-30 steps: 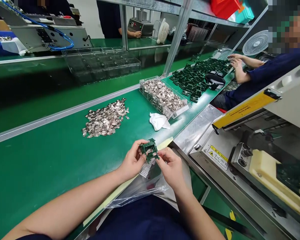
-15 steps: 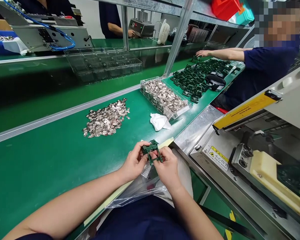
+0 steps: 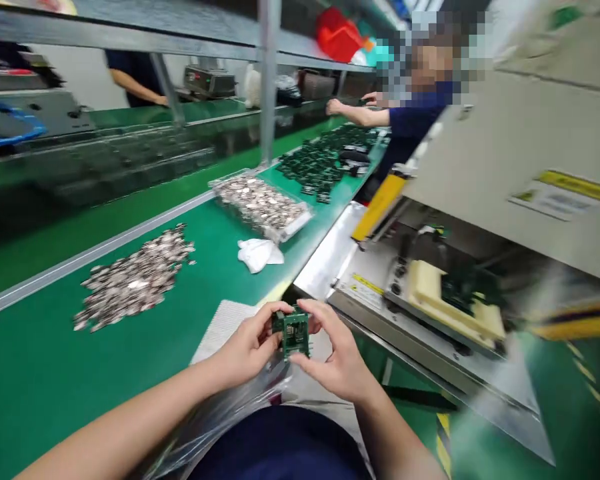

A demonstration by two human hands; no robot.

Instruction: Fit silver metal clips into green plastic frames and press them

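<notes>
Machine [image 3: 550,140] right of hands: wide arm swing could bump it. Tabletop [image 3: 45,387]: tray [image 3: 279,235] heaped, so knock could spill contents; metal pile [image 3: 137,277] loose, so sleeve brush could scatter it. Left hand [image 3: 245,350] and right hand [image 3: 339,357] pinch green part [image 3: 296,320] above lap: uneven squeeze could bend it, slip could drop it.

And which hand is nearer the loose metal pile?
Left. The left hand is right of the loose metal pile, nearer the body; the right hand is farther right.
</notes>
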